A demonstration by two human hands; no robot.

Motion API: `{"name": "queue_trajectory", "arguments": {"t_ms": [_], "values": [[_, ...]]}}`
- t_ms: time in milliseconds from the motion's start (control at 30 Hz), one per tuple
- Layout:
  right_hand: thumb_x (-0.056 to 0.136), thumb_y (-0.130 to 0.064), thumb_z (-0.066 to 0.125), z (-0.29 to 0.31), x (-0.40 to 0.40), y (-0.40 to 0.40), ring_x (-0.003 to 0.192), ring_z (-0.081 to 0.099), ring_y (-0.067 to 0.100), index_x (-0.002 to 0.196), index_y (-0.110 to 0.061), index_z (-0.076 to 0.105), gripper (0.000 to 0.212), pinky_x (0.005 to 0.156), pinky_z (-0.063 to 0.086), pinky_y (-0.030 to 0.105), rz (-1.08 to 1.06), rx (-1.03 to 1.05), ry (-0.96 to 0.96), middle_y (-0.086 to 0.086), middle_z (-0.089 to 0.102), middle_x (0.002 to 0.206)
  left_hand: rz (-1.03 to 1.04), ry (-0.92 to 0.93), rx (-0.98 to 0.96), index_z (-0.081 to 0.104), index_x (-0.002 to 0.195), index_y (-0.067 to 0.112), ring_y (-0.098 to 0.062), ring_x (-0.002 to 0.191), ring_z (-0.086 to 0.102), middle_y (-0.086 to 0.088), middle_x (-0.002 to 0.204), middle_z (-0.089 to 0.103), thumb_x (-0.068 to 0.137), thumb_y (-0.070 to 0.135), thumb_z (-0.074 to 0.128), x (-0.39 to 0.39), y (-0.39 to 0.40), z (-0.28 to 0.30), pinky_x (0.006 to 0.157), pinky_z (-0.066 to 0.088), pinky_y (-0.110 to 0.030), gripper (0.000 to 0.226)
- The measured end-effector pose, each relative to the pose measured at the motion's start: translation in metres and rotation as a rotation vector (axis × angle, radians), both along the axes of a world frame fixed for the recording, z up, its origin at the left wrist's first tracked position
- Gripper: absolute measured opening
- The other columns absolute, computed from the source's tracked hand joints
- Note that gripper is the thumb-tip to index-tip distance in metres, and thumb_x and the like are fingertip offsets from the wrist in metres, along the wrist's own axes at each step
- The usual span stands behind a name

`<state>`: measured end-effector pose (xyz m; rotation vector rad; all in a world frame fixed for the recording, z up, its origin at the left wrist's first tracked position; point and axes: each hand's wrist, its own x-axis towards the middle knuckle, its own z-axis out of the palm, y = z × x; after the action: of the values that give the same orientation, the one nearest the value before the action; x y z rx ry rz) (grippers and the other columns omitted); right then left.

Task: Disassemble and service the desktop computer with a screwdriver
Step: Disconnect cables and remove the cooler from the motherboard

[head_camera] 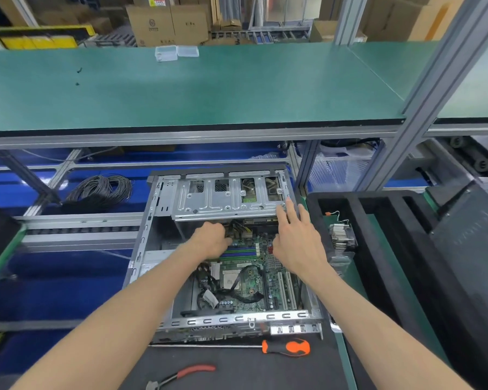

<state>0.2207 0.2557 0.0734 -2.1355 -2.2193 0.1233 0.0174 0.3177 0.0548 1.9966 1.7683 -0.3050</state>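
Pliers (181, 375) and screwdriver (286, 347) lie nearest, just before the open computer case (147, 249). Inside it, left hand (212, 240) appears to pinch a cable plug (238, 230); right hand (296, 237), fingers spread, touches the drive cage (209, 204).

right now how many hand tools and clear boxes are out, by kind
screwdriver: 1
pliers: 1
clear boxes: 2
total: 4
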Motion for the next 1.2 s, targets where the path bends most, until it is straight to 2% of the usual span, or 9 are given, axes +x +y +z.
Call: {"name": "queue_trajectory", "arguments": {"t_ms": [100,200,333,500,633,733,933,1100,1200], "values": [[0.094,-0.020,0.054,0.006,0.000,-0.005,0.145,0.029,0.035,0.146,-0.007,0.040,0.055,0.110,0.035,0.048,0.085,0.124,0.003,0.010,0.036,0.157,-0.045,-0.095,-0.175,0.065,0.111,0.005,-0.024,0.085,0.067,-0.007,0.105,0.068,0.103,0.037,0.050,-0.012,0.002,0.015,0.083,0.054,-0.038,0.036],[0.087,-0.016,0.060,0.005,0.000,-0.010,0.117,0.056,0.029,0.121,-0.010,0.063,0.034,0.104,0.036,0.044,0.259,0.309,-0.047,0.005,0.068,0.121,-0.110,-0.147,-0.316,0.064,0.103,0.015,-0.019,0.085,0.069,-0.003,0.104,0.071,0.093,0.026,0.068,-0.018,0.001,0.027,0.077,0.055,-0.037,0.015],[0.092,-0.018,0.051,0.009,-0.004,-0.016,0.087,0.061,0.026,0.112,-0.010,0.064,0.025,0.099,0.038,0.042,0.392,0.198,-0.089,0.004,0.073,0.083,-0.307,0.101,-0.348,0.056,0.111,0.025,-0.018,0.090,0.058,0.013,0.086,0.056,0.066,0.026,0.093,-0.015,-0.010,0.031,0.077,0.050,-0.033,0.059],[0.094,-0.018,0.047,0.013,-0.024,-0.026,0.076,0.048,0.023,0.110,-0.012,0.055,0.019,0.090,0.050,0.046,0.481,-0.091,-0.074,0.005,0.064,0.092,-0.456,0.283,-0.227,0.063,0.109,0.016,-0.024,0.095,0.060,-0.003,0.106,0.065,0.068,0.012,0.090,-0.013,-0.027,0.013,0.077,0.050,-0.032,0.049],[0.090,-0.028,0.064,-0.005,-0.044,-0.038,0.120,0.049,0.028,0.138,-0.013,0.050,0.052,0.092,0.054,0.049,0.505,-0.292,0.036,0.007,0.054,0.129,-0.450,0.270,-0.120,0.062,0.098,0.014,-0.031,0.098,0.064,-0.012,0.111,0.064,0.089,0.007,0.058,-0.013,-0.033,0.010,0.082,0.055,-0.039,0.012],[0.088,-0.037,0.074,-0.013,-0.054,-0.037,0.129,0.040,0.030,0.144,-0.014,0.044,0.068,0.100,0.050,0.052,0.502,-0.419,-0.028,0.008,0.045,0.139,-0.428,0.158,-0.094,0.067,0.092,0.013,-0.027,0.090,0.067,-0.005,0.093,0.066,0.089,0.006,0.053,-0.017,-0.028,0.022,0.081,0.057,-0.038,0.015],[0.098,-0.044,0.060,-0.014,-0.057,-0.032,0.127,0.044,0.032,0.115,-0.013,0.069,0.037,0.111,0.031,0.052,0.416,-0.442,-0.079,0.011,0.060,0.126,-0.150,-0.359,-0.093,0.066,0.091,0.017,-0.008,0.075,0.073,0.000,0.082,0.073,0.099,0.003,0.051,-0.034,-0.019,0.057,0.078,0.059,-0.027,0.021],[0.103,-0.039,0.048,-0.006,-0.050,-0.030,0.110,0.041,0.027,0.097,-0.018,0.074,0.034,0.100,0.025,0.045,0.314,-0.303,0.168,0.005,0.061,0.105,-0.009,-0.628,-0.004,0.067,0.097,0.010,-0.012,0.075,0.075,-0.006,0.088,0.075,0.104,0.007,0.046,-0.042,-0.016,0.089,0.069,0.053,-0.019,0.021],[0.102,-0.033,0.052,0.002,-0.047,-0.028,0.092,0.048,0.024,0.090,-0.015,0.071,0.029,0.093,0.035,0.040,0.220,-0.280,0.458,0.005,0.064,0.094,0.068,-0.756,0.102,0.065,0.099,0.014,-0.016,0.076,0.076,-0.004,0.085,0.076,0.106,0.013,0.043,-0.044,-0.013,0.102,0.072,0.046,-0.025,0.023]]}}
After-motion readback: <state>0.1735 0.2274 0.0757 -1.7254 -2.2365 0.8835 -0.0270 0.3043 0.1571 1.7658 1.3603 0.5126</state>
